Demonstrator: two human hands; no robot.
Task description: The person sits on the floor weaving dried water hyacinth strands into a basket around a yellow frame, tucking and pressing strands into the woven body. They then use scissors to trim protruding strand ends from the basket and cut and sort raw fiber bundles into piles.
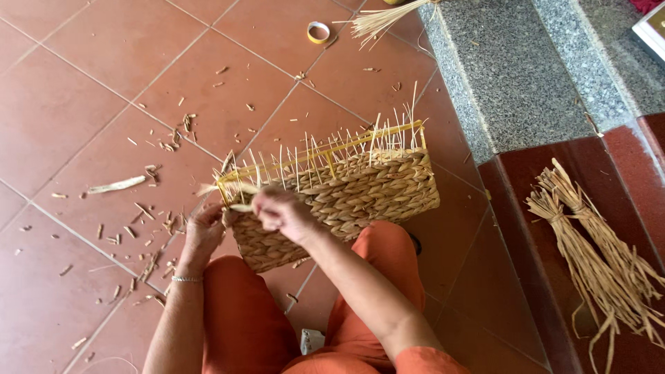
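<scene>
Half-woven straw basket (346, 194), yellow frame, loose stalks upright; both hands (277, 211) pinch strand at corner.

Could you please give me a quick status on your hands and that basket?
Left hand gripping woven basket at its corner. Right hand pinching a fibre strand at the yellow frame rim. Scraps litter the tiles; nothing obstructing.
</scene>
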